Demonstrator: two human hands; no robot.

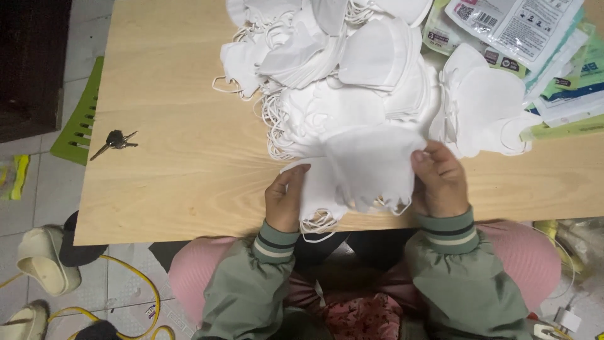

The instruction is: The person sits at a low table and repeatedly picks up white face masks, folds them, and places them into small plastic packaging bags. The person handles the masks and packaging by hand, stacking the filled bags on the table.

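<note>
Both hands hold white folded face masks [368,165] with ear loops at the near edge of a light wooden table [182,157]. My left hand [284,200] grips the lower left side of the masks, where a few lie stacked with loops hanging over the table edge. My right hand [440,179] pinches the right side of the top mask. Just beyond the hands a large heap of the same white masks [333,69] covers the far middle of the table.
Printed plastic packages [535,38] lie stacked at the far right. A bunch of keys [114,141] rests on the left part of the table. On the floor at left are a green plastic stool [82,119], slippers [44,258] and a yellow cable [135,277].
</note>
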